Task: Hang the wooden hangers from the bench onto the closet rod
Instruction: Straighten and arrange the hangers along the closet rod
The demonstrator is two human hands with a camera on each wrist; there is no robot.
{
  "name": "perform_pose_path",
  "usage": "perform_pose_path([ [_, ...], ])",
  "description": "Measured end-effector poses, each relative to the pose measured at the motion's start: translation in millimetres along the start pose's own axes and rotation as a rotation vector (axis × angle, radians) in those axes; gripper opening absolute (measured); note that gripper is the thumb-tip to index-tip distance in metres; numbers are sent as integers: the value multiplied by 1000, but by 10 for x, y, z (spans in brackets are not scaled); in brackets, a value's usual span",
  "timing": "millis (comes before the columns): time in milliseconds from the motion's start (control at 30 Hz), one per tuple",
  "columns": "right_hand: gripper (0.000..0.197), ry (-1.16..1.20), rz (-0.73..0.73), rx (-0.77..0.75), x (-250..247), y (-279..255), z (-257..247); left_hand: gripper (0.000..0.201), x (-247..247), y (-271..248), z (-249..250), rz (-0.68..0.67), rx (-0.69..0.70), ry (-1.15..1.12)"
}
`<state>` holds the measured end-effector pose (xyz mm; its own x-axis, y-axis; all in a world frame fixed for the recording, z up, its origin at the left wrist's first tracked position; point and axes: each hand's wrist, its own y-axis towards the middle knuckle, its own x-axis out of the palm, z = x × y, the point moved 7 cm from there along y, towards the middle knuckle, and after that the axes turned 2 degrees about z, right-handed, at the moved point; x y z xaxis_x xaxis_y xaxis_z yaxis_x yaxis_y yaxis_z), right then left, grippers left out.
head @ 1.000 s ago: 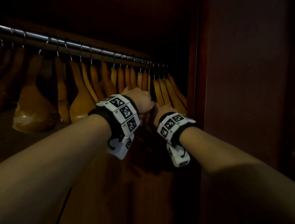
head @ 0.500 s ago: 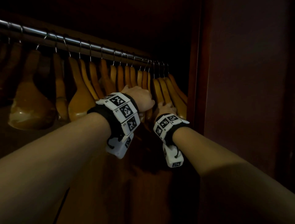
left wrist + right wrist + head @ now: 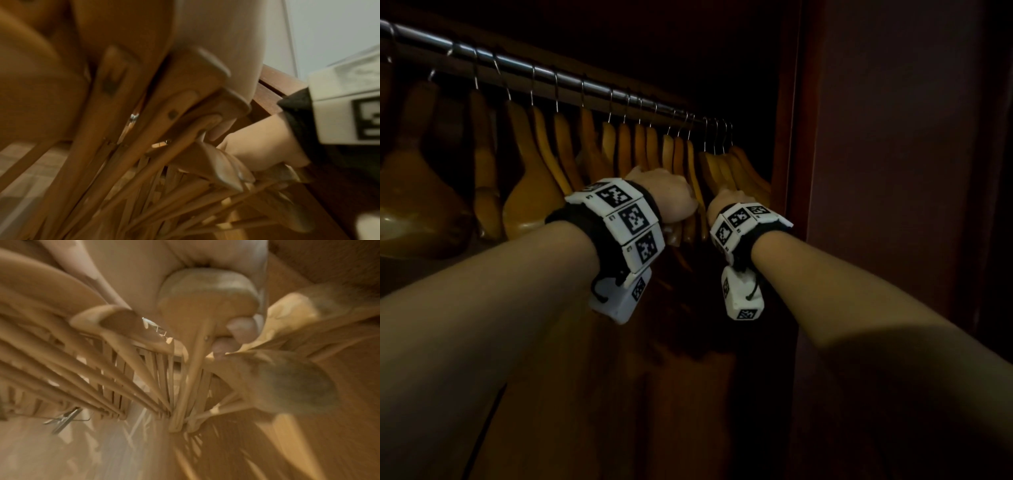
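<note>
At mid-frame, under the rod (image 3: pixel 571 80), my left hand (image 3: pixel 671 197) and right hand (image 3: pixel 727 202) each grip hangers (image 3: pixel 690 192). I judge them stiff, light, smooth; hold at the shoulder.
</note>
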<state>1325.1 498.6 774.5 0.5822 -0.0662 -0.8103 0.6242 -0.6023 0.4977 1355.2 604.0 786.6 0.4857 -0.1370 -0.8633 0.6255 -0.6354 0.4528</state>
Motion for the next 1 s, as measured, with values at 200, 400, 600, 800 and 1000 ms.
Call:
perform_pose_path([
  [200,32,-15,-20,-68,-51,-15,104,47,5,-9,8,2,2,-1],
  [400,17,-49,-34,16,-44,2,92,48,8,-1,20,3,-1,4],
  [600,28,17,-18,7,-12,28,98,48,18,3,9,-6,-9,-15],
  [800,28,12,26,-41,-15,9,73,44,-35,-73,57,4,23,-6],
  [1000,33,65,-13,-97,1,16,57,45,-33,-82,58,-5,15,-14],
])
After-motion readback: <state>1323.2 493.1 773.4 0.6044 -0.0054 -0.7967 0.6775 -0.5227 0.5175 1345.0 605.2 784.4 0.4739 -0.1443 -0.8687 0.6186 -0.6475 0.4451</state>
